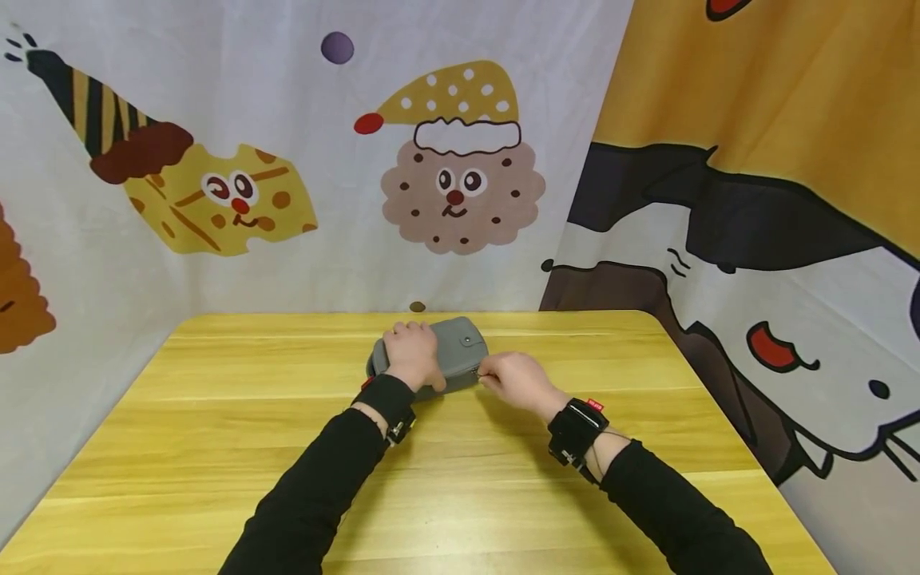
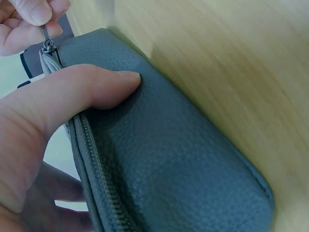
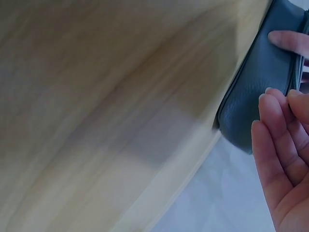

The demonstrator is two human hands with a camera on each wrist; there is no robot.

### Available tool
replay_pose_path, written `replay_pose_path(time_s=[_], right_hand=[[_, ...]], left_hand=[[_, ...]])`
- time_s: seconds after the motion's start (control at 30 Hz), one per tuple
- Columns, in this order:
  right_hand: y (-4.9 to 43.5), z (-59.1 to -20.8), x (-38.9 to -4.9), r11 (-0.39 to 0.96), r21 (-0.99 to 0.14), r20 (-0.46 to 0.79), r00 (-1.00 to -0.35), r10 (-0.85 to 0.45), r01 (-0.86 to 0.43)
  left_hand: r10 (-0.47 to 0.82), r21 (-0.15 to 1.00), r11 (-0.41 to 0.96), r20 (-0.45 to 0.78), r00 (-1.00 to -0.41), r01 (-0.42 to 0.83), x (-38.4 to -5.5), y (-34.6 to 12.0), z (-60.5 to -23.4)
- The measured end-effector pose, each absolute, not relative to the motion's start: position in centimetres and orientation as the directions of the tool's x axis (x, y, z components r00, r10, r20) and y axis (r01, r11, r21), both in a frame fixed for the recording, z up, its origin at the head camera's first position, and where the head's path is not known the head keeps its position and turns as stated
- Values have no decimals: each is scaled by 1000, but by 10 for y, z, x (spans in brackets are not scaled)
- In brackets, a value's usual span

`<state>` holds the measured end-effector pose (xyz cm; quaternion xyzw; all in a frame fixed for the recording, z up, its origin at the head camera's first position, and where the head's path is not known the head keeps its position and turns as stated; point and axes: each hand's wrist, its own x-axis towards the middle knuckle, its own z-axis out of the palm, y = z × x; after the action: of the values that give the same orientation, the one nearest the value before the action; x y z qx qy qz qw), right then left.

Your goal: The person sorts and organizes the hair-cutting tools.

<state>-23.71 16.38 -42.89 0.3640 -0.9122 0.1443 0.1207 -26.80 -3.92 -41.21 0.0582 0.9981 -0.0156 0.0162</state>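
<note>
A grey pebbled-leather zip pouch (image 1: 457, 359) with a small snap tab on top lies at the table's far side. My left hand (image 1: 413, 355) grips it from above, fingers over its top and thumb along its near side. In the left wrist view, a line of zipper teeth (image 2: 99, 157) runs along the pouch edge beneath that thumb. At the pouch's right end my right hand (image 1: 519, 380) pinches the metal zipper pull (image 2: 45, 33) between thumb and finger. Its other fingers (image 3: 270, 154) extend loosely in the right wrist view.
The wooden table (image 1: 460, 495) spreads around the pouch, its far edge close behind it. A printed cartoon curtain (image 1: 287, 80) hangs beyond that edge and on the right. Black wrist straps with small cameras sit on both wrists.
</note>
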Motion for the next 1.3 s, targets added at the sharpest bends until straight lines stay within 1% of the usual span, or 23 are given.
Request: replay_pose_path(time_s=[0.23,0.5,0.67,0.8,1.07,1.2,1.3], right_hand=[[151,-428,-234,672,-143,318,-677,-664,-727],[137,-430,-232,677,-123,314,-676,-667,-725],[132,-430,-231,682,-131,304,-684,-663,-720],[129,-429,-230,678,-151,294,-687,-664,-720],[126,-431,-233,640,-191,295,-665,-685,-744],[129,-433,-234,631,-227,266,-671,-692,-742],[133,-431,-236,635,-275,235,-691,-684,-722]], left_hand=[[109,-26,994,-51,-993,111,-268,-39,-411],[126,-10,992,-31,-992,126,-267,-41,-411],[130,-12,991,-38,-991,131,-267,-42,-410],[133,-24,991,-48,-990,134,-268,-42,-410],[128,-30,991,-49,-991,129,-267,-45,-409],[132,-23,991,-51,-990,133,-265,-45,-408],[134,-23,991,-52,-990,135,-264,-45,-408]])
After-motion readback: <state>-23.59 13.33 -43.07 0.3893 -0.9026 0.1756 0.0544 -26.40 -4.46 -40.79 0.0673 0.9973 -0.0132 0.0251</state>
